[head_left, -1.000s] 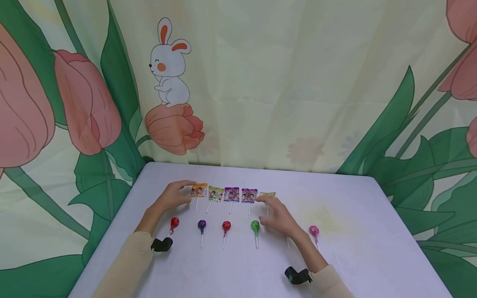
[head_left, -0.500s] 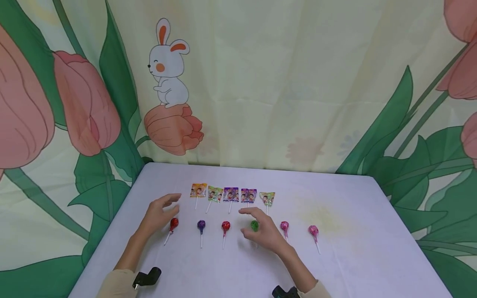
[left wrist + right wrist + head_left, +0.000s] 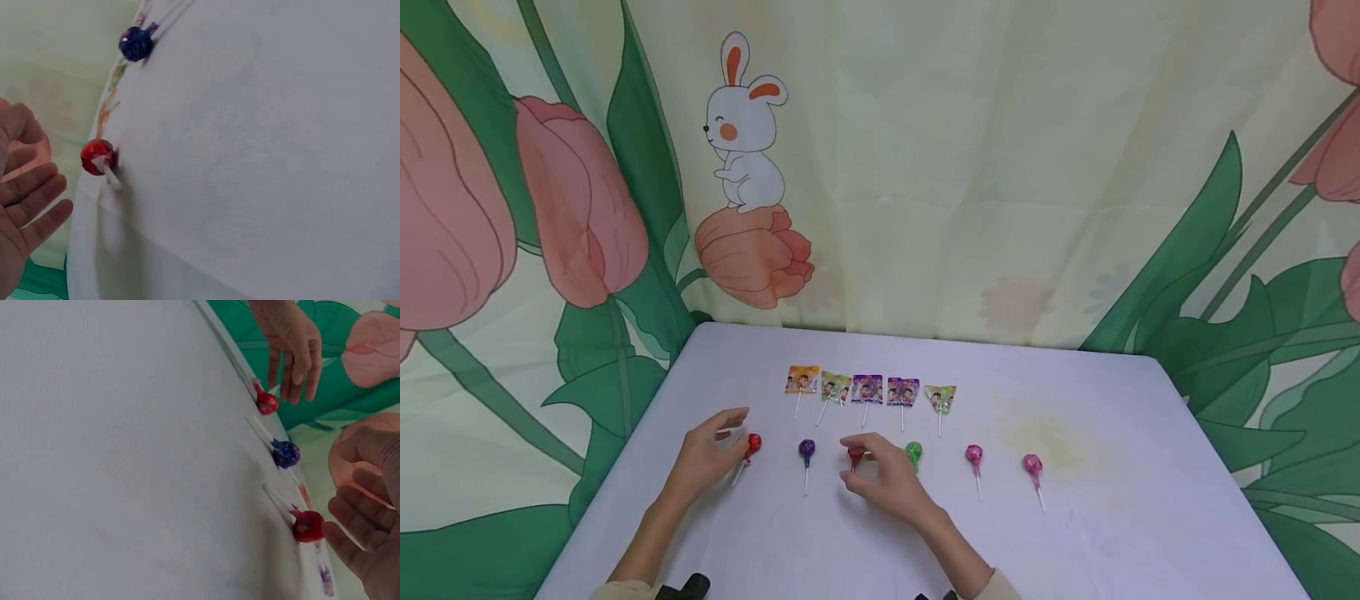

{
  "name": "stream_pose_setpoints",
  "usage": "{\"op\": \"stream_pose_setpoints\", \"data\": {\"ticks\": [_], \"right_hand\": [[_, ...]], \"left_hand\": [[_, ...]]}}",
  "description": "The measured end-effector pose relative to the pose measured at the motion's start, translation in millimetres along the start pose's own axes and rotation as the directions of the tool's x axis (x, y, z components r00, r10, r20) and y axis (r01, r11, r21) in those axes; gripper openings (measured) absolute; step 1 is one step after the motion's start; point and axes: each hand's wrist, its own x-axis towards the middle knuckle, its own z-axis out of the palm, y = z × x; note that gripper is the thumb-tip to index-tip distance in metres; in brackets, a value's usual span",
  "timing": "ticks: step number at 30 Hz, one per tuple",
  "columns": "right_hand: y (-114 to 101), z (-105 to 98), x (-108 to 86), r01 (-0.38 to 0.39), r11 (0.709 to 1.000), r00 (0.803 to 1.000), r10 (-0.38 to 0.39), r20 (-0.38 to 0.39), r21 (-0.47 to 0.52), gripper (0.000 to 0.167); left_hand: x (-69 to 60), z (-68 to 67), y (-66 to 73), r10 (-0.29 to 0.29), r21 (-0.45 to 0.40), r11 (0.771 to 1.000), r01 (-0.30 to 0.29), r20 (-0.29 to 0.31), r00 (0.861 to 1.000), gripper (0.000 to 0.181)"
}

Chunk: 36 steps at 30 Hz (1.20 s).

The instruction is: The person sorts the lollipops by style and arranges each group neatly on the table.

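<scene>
My left hand (image 3: 703,454) hovers at the left end of the front row, fingers loosely bent, beside a red lollipop (image 3: 753,445). Nothing is between its fingers; the left wrist view shows the red lollipop (image 3: 98,157) apart from them. Over the row's middle, my right hand (image 3: 887,479) has thumb and fingers spread above another red lollipop (image 3: 855,457), partly hidden in the head view. In the right wrist view that red lollipop (image 3: 308,526) lies by the fingertips, and I cannot tell whether they touch. A purple lollipop (image 3: 807,450) lies between the hands.
Right of my right hand lie a green lollipop (image 3: 913,452) and two pink lollipops, one (image 3: 974,454) nearer and one (image 3: 1032,465) farther. Behind is a row of flat-wrapped lollipops, including an orange one (image 3: 802,380). A printed curtain (image 3: 925,208) hangs behind the white table (image 3: 1112,517).
My right hand has moved left and toward me, from the back row past the green lollipop to the middle red one. My left hand has drawn back from the orange-wrapped lollipop.
</scene>
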Motion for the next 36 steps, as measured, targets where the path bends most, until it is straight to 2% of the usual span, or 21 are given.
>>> {"op": "stream_pose_setpoints", "data": {"ticks": [4, 14, 19, 23, 29, 33, 36], "right_hand": [[0.3, 11.7, 7.1, -0.009, 1.000, 1.000, 0.010, 0.028, -0.013, 0.041], [-9.3, 32.2, 30.1, 0.018, 0.988, 0.998, -0.009, 0.057, -0.151, 0.041], [-11.1, 41.6, 42.4, -0.023, 0.977, 0.998, 0.034, 0.049, -0.212, 0.040], [-9.8, 49.3, 51.0, -0.045, 0.956, 0.996, 0.065, 0.062, -0.289, 0.039], [-9.8, 54.9, 55.4, -0.002, 0.903, 0.997, 0.034, 0.066, -0.429, 0.028], [-8.7, 57.4, 54.7, 0.010, 0.875, 0.999, 0.009, 0.038, -0.483, 0.022], [-8.9, 59.0, 54.5, -0.004, 0.869, 1.000, 0.019, 0.025, -0.494, 0.019]], "left_hand": [[-3.9, 4.0, -1.7, -0.033, 0.013, 0.999, 0.033, 0.002, 0.999, 0.044], [-1.5, 11.6, -4.8, -0.086, 0.067, 0.994, 0.080, 0.091, 0.992, 0.047], [-1.3, 12.6, -5.4, -0.093, 0.104, 0.991, 0.083, 0.102, 0.990, 0.045], [-1.2, 13.5, -4.4, -0.087, 0.116, 0.990, 0.076, 0.093, 0.992, 0.041], [-2.3, 14.1, -2.7, -0.087, 0.114, 0.991, 0.076, 0.102, 0.991, 0.035], [-2.0, 14.2, -2.9, -0.088, 0.117, 0.990, 0.077, 0.097, 0.991, 0.031], [-1.3, 14.3, -2.9, -0.092, 0.121, 0.989, 0.080, 0.094, 0.991, 0.030]]}}
